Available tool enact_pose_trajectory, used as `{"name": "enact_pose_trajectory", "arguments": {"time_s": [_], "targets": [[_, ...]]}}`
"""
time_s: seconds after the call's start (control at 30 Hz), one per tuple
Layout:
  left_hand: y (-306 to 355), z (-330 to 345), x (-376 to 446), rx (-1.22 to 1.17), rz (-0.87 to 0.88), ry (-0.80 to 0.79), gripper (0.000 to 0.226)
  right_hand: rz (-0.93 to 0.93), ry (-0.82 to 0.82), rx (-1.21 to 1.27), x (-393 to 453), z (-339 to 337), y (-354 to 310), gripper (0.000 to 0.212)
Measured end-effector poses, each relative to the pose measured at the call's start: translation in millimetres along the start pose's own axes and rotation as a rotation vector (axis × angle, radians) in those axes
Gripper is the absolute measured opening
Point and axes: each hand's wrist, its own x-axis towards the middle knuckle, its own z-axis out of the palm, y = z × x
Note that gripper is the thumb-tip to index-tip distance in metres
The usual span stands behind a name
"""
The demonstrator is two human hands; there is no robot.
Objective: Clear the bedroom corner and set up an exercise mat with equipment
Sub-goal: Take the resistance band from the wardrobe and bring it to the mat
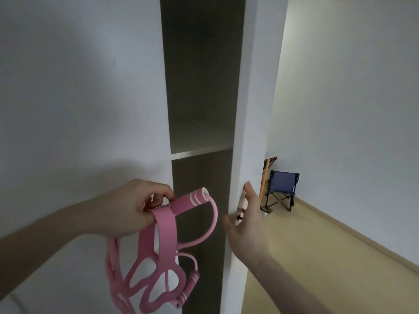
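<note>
Head view, left hand (133, 208) fingers gripping pink resistance bands (163, 252), right hand (246, 219) fingers straight on wardrobe door (254, 109).

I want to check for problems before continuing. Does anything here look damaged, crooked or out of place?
Nothing looks damaged or spilled. The left hand grips a pink resistance band that hangs in a tangle. The right hand rests open on the wardrobe door. A folding chair stands upright in the corner.
</note>
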Motion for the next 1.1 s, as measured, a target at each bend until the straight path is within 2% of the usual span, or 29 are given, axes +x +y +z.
{"name": "enact_pose_trajectory", "arguments": {"time_s": [0.13, 0.27, 0.4, 0.6, 0.7, 0.83, 0.93, 1.0, 1.1], "targets": [[-4, -5, -14, 0.035, -0.078, -0.002, 0.013, -0.060, -0.083, 0.002, 15, 42, -2, 0.100], [-11, -8, -21, 0.061, -0.147, 0.023, 0.017, -0.139, -0.132, -0.041, 31, 66, -1, 0.102], [-17, -10, -23, 0.065, -0.172, 0.035, 0.016, -0.246, -0.179, -0.087, 41, 75, 3, 0.103], [-19, -8, -10, 0.053, -0.182, 0.031, 0.014, -0.298, -0.314, -0.115, 63, 76, 8, 0.091], [-15, -4, 3, 0.042, -0.186, 0.023, 0.014, -0.362, -0.378, -0.162, 82, 79, 18, 0.104], [-3, 3, 27, 0.050, -0.190, 0.010, 0.010, -0.472, -0.518, -0.182, 104, 80, 30, 0.075], [13, 9, 52, 0.006, -0.195, -0.060, 0.010, -0.498, -0.636, -0.137, 119, 76, 31, 0.076], [27, 12, 68, -0.051, -0.190, -0.131, 0.010, -0.542, -0.682, -0.287, 128, 78, 32, 0.070], [49, 22, 99, -0.109, -0.167, -0.169, 0.017, -0.432, -0.795, -0.126, 141, 67, 43, 0.046]]}}
